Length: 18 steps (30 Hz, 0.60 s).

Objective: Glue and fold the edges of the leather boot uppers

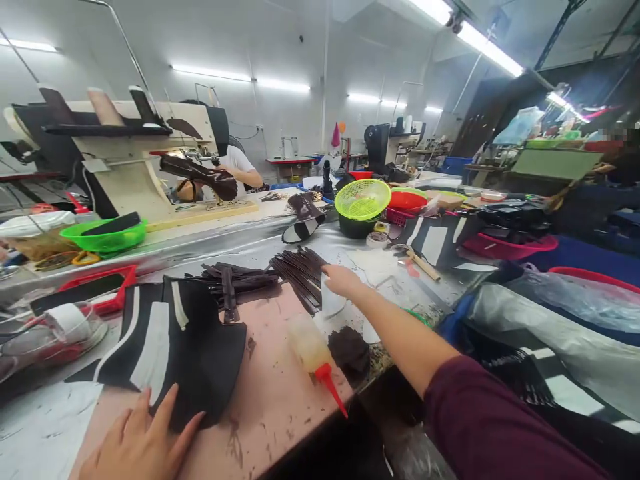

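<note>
My left hand (145, 433) lies with fingers spread on the lower edge of a black boot-shaped piece (200, 360) with white strips, which rests on a pink board (270, 413). My right hand (343, 280) reaches forward to the right end of a fanned pile of dark brown strips (300, 270); its fingers look pressed together, and what they hold, if anything, is hidden. Another bundle of dark strips (240, 283) sits left of that pile. Nearer me, a glue bottle with a red nozzle (313, 350) lies beside a dark crumpled lump (350, 353).
A sewing machine (135, 160) stands at the back left, with a person (237, 167) behind it. Green bowl (105, 233), red tray (117, 290) and tape roll (70, 323) are at left. Yellow basket (363, 200), wooden-handled tool (424, 265) and magenta basin (510, 247) are further right.
</note>
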### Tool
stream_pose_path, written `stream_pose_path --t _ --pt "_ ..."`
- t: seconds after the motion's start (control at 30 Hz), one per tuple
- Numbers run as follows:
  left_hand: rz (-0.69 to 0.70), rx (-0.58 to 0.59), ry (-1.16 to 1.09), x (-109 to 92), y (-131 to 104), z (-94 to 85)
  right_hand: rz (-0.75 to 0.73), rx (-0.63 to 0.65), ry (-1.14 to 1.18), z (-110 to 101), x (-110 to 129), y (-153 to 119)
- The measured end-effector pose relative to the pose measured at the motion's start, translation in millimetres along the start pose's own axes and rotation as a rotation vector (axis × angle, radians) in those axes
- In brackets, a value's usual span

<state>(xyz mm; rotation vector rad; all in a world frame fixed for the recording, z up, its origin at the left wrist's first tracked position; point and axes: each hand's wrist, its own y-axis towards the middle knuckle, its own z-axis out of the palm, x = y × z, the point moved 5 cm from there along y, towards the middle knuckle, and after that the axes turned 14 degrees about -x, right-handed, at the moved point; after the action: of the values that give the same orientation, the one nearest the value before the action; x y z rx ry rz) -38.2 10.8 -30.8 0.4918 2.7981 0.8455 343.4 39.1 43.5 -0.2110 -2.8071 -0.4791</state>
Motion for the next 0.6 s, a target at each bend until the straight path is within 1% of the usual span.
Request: stream_pose_path --t 0.03,0.07,0.13,0.17,0.23,0.27,0.33,0.4,0.43,0.5,0.53,0.57,0.6 --pt "0.07 -0.027 0.01 -7 -2 -2.7 0.044 0.013 -0.019 7 -20 3" --pt "0.17 -0.037 -0.005 -16 -3 -3.7 0.078 0.021 -0.033 16 -35 4" --pt "0.372 0.012 -0.094 -35 -5 -1.5 0.118 0.025 -0.051 34 -52 1" --pt "0.431 0.054 -0.13 -42 -7 0.2 0.125 0.021 -0.055 41 -55 -2" --pt "0.447 0.164 -0.142 -51 -11 1.8 0.126 0.004 -0.056 47 -53 -7" --pt "0.429 0.223 -0.135 -53 -14 0.6 0.122 -0.008 -0.052 46 -50 -10" --pt "0.412 0.334 -0.141 -58 -23 -7.3 0.113 -0.027 -0.037 30 -44 -14" --pt "0.419 0.388 -0.169 -62 -32 -21.2 0.111 -0.038 -0.016 2 -40 -20" --pt "0.424 0.387 -0.185 -64 -36 -28.9 0.118 -0.048 -0.001 -15 -37 -25" --pt "0.417 0.341 -0.213 -66 -42 -42.6 0.165 -0.099 0.03 -48 -30 -39" --pt "0.404 0.308 -0.222 -66 -45 -47.8 0.247 -0.185 0.139 -63 -25 -49" --pt "0.389 0.276 -0.23 -66 -47 -51.4 0.3 -0.225 0.29 -71 -14 -61" --pt "0.373 0.253 -0.239 -66 -49 -53.6 0.329 -0.236 0.48 -71 1 -74"
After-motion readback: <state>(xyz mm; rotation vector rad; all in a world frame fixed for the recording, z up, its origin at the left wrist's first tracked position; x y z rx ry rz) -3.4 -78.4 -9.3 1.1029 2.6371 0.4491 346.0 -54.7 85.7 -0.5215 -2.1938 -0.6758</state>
